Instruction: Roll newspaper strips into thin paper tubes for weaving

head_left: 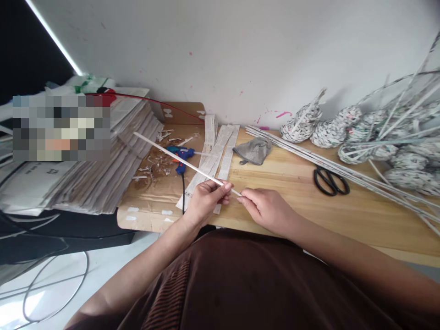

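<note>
A thin white rolled paper stick (pixel 178 158) slants across the middle of the view, its far end up to the left. My left hand (pixel 210 197) pinches it between thumb and fingers near its lower part. The fingers of my right hand (pixel 263 205) are closed on its lower right end. Beneath and behind my left hand lie several flat newspaper strips (pixel 225 158). Just beyond the stick is a blue glue gun (pixel 184 158) on a cardboard sheet (pixel 142 220), its black cord running toward me. My left hand covers part of the strips.
Stacked newspapers (pixel 103 183) rise at the left. A grey cloth (pixel 254 150), black-handled scissors (pixel 330 181) and a bundle of paper sticks (pixel 302 159) lie on the wooden table (pixel 285 183). Several woven paper pieces (pixel 299 123) stand along the wall at the right. Paper scraps litter the cardboard.
</note>
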Motion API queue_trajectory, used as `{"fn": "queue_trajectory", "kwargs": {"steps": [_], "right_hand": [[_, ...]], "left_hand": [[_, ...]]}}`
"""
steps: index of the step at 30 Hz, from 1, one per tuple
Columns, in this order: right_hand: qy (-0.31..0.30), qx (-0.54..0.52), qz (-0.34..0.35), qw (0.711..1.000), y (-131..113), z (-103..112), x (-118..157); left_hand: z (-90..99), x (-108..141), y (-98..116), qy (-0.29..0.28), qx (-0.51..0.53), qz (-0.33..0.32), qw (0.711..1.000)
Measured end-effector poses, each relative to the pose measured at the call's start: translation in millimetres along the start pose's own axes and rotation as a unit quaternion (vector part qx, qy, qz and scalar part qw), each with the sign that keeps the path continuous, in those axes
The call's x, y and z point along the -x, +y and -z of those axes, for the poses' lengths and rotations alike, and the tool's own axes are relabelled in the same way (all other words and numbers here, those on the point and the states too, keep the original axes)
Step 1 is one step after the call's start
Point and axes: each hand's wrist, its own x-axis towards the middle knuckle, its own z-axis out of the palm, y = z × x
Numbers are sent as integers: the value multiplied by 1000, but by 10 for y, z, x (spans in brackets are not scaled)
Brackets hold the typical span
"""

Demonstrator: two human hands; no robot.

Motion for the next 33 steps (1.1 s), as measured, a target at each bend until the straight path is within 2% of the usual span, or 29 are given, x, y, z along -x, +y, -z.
{"fn": "queue_trajectory", "kwargs": {"steps": [1, 2, 4, 5, 6, 7, 10, 12, 14, 17, 18, 19, 20, 22, 23, 24, 25, 26, 29, 30, 31, 33], "right_hand": [[-33, -71, -25, 997, 16, 0, -9], [-80, -164, -55, 982, 34, 1, -19], [-178, -348, -108, 914, 65, 8, -36], [-208, -403, -124, 883, 71, 14, -42], [-219, -424, -132, 869, 70, 22, -47], [-210, -413, -133, 876, 60, 31, -49], [-116, -274, -96, 950, 5, 55, -55], [-66, -223, -72, 970, -13, 54, -62], [-87, -292, -80, 949, 5, 35, -72], [-171, -466, -121, 860, 54, 5, -80], [-188, -483, -129, 845, 61, 3, -79], [-191, -468, -130, 853, 58, 8, -77], [-181, -426, -121, 878, 47, 16, -75], [-116, -305, -81, 942, 13, 36, -72], [-80, -256, -64, 961, -1, 42, -74], [-61, -236, -58, 968, -8, 42, -77], [-65, -252, -64, 963, -6, 37, -82], [-92, -297, -81, 947, 5, 27, -89], [-197, -447, -129, 863, 57, 1, -103], [-210, -456, -133, 855, 66, 2, -104], [-203, -433, -131, 868, 66, 11, -102], [-137, -320, -102, 932, 42, 42, -93]], "left_hand": [[4, 1, 6, -2, 4, 0, 1000], [6, 3, 10, -7, 6, 1, 1000], [7, 6, 16, -16, 8, 5, 1000], [7, 7, 18, -17, 8, 6, 1000], [6, 7, 18, -17, 7, 6, 1000], [5, 7, 17, -18, 6, 5, 1000], [3, 5, 11, -23, -2, 9, 1000], [0, 6, 11, -26, -6, 9, 1000], [-3, 10, 17, -25, -5, 4, 1000], [-4, 15, 27, -14, 5, 0, 1000], [-3, 15, 27, -11, 7, 2, 1000], [-1, 14, 27, -11, 9, 5, 1000], [0, 12, 26, -13, 10, 8, 1000], [1, 8, 25, -21, 9, 12, 1000], [0, 7, 27, -24, 9, 11, 1000], [-2, 6, 30, -25, 8, 10, 1000], [-5, 7, 33, -23, 7, 7, 1000], [-8, 7, 37, -20, 7, 4, 1000], [-10, 9, 37, -16, 8, 5, 1000], [-9, 9, 33, -18, 8, 9, 1000], [-6, 7, 26, -21, 9, 13, 1000], [-1, 4, 12, -26, 8, 20, 999]]}}
